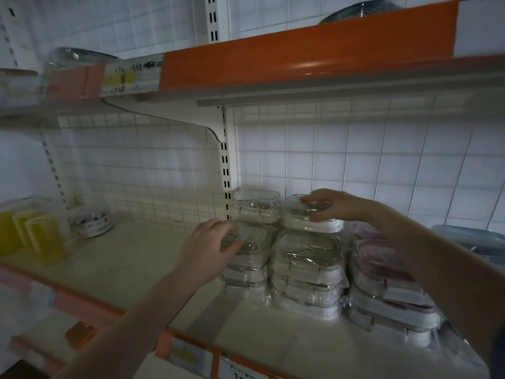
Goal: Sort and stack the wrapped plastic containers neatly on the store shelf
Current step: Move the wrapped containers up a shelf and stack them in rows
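A person is reaching both bare arms onto a pale store shelf (131, 258). The left hand (207, 242) is resting, fingers curled, over the clear lid of the top wrapped white plastic container (247, 242) on a short stack. Just right of that stack, the right hand (332, 205) is grasping the top container (306, 216) of a taller white stack. Right of the taller stack, a stack of pink-lidded wrapped containers (382, 280) is sitting. Behind the short stack, another clear-lidded container (257, 205) is standing against the white wire grid back panel (341, 160).
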Action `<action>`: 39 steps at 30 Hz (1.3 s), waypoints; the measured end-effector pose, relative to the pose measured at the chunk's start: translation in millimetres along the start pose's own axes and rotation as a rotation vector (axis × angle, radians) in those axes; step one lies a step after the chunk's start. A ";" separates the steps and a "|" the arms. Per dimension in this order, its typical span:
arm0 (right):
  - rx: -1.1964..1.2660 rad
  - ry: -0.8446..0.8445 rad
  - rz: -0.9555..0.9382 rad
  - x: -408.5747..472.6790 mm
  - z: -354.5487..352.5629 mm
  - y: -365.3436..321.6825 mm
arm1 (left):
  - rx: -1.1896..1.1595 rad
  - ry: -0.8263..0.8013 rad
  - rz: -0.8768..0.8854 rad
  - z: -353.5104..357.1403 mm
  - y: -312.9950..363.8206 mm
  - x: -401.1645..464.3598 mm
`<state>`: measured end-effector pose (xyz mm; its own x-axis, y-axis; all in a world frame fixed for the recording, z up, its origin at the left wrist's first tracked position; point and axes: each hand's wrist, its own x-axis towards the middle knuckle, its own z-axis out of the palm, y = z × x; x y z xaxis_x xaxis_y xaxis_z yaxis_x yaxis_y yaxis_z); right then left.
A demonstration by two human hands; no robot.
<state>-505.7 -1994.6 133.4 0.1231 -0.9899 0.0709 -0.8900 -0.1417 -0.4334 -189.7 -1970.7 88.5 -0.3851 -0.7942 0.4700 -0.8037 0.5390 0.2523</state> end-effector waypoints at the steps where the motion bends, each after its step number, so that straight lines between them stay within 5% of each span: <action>1: -0.007 0.020 0.003 0.0 0.7 -0.6 | -0.003 0.007 0.005 0.5 -1.2 0.8; 6: -0.056 0.107 -0.007 -5.3 6.1 -0.9 | -0.020 0.012 0.002 3.7 -3.6 -1.0; 12: -0.431 0.200 0.064 -18.5 11.0 -5.9 | -0.039 0.032 0.003 7.1 8.0 -4.6; 30: -0.400 0.589 0.236 -236.4 -22.0 43.6 | -0.040 0.051 -0.038 5.5 144.7 -74.1; 39: -0.367 0.585 0.389 -358.7 11.2 77.2 | -0.079 -0.007 -0.011 22.8 214.6 -126.3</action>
<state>-613.7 -1650.5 64.4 -0.3864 -0.7876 0.4800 -0.9223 0.3261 -0.2074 -323.8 -1761.1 64.0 -0.3798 -0.8020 0.4610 -0.7698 0.5504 0.3234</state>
